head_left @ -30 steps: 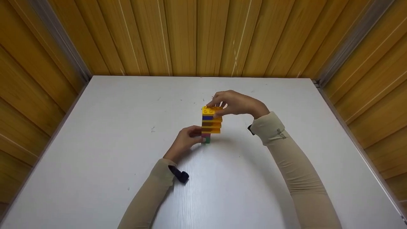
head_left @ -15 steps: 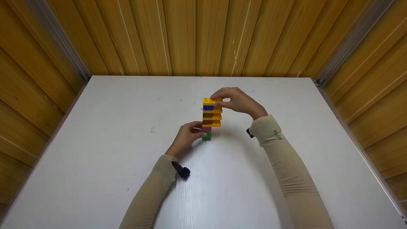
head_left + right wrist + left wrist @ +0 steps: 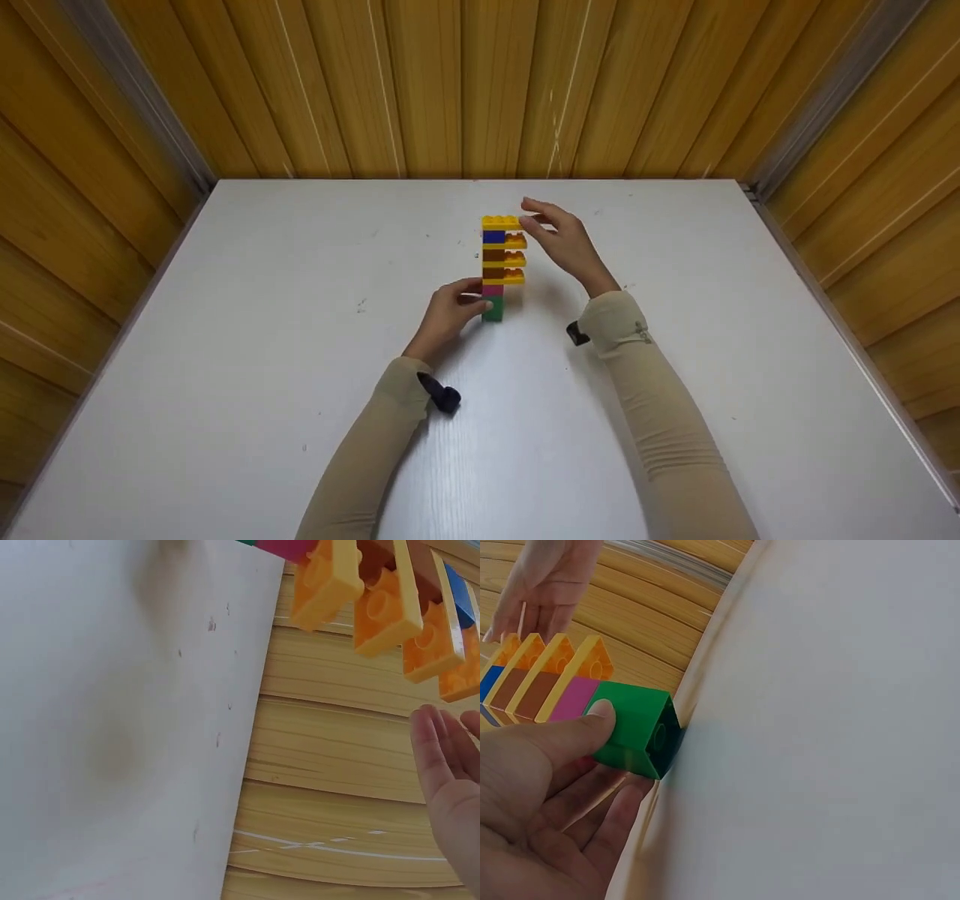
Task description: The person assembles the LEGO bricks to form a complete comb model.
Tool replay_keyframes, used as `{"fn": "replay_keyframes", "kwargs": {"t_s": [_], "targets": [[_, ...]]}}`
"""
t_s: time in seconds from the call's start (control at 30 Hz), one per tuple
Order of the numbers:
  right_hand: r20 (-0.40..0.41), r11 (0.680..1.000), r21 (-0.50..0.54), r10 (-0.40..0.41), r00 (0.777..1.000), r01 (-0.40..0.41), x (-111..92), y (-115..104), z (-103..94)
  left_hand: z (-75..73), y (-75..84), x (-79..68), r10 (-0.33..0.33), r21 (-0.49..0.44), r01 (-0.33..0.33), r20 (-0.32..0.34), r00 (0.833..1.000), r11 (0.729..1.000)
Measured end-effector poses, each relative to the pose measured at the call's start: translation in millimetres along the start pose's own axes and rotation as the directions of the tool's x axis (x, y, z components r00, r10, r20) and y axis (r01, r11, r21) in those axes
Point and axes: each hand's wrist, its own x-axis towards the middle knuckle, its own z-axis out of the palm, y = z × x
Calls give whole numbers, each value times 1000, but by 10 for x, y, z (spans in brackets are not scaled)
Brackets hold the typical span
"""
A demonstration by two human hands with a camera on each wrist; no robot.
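A tower of toy building bricks (image 3: pixel 493 255) stands upright at the middle of the head view. From the bottom it runs green, pink, then yellow layers separated by brown and blue bricks; the yellow ones jut to the right. My left hand (image 3: pixel 447 313) pinches the green brick (image 3: pixel 634 724) at the base between thumb and fingers. In the left wrist view that brick's hollow underside shows, so the base is off the table. My right hand (image 3: pixel 564 241) is beside the top yellow brick (image 3: pixel 501 223), fingers extended. A small gap separates its fingers (image 3: pixel 431 742) from the bricks in the right wrist view.
A white table (image 3: pixel 225 337) with small dark marks lies beneath both hands. Wood-patterned panels (image 3: pixel 427 90) rise along its back and both sides. Each wrist carries a black strap-mounted device (image 3: pixel 442 397).
The tower has moved up and slightly right in the head view and leans less towards the camera. My right hand has let go of the top bricks; my left hand keeps its hold below.
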Motion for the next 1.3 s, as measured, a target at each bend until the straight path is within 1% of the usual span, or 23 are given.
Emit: {"fn": "replay_keyframes", "kwargs": {"t_s": [0.13,0.23,0.33,0.57,0.7,0.8,0.93,1.03,1.3], "targets": [[22,995,41,89,996,-90,-34,91,63,20,10,39,-40,-13,40,-10,999,999],[48,988,78,132,990,-135,-54,149,97,35,20,65,-76,-23,75,-18,997,997],[75,981,100,158,985,-165,-71,194,120,52,25,86,-100,-28,99,-37,994,995],[96,979,-20,203,974,-202,-65,280,141,97,35,118,-106,-43,102,-93,990,994],[124,973,-24,232,965,-231,-36,326,161,106,41,114,-117,-55,110,-128,985,992],[142,963,-35,270,952,-268,-11,359,181,107,52,103,-122,-54,115,-155,980,992],[165,955,-56,297,940,-292,33,413,208,102,47,103,-112,-44,106,-177,978,993],[179,956,-69,294,939,-286,57,443,237,90,37,106,-108,-35,103,-176,979,994],[204,952,-84,307,930,-296,73,501,290,74,45,100,-149,-35,146,-160,976,989]]}}
